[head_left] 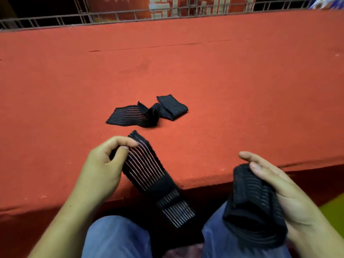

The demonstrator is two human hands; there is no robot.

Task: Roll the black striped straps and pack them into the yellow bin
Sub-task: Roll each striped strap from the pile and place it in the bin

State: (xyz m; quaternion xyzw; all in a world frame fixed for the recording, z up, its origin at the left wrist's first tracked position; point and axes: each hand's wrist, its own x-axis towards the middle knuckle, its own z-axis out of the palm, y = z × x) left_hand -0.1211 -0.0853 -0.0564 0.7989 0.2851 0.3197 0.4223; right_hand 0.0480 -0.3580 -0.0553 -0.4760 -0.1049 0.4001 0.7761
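We see the left hand (100, 164) pinching one end of a black striped strap (147, 168) between thumb and fingers above the red tabletop's (186, 71) near edge; the strap trails down over the lap. The right hand (283, 192) cradles a bundled strap (251, 202), thumb pressed on top. A third strap (147, 113) lies crumpled, well apart, mid-tabletop

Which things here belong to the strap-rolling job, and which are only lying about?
Part of the job:
- left hand, pinching the strap end
- right hand, holding the strap bundle
- loose straps on the red table, not yet rolled

Not part of it:
- metal railing at the table's far edge
- patterned panel behind the railing
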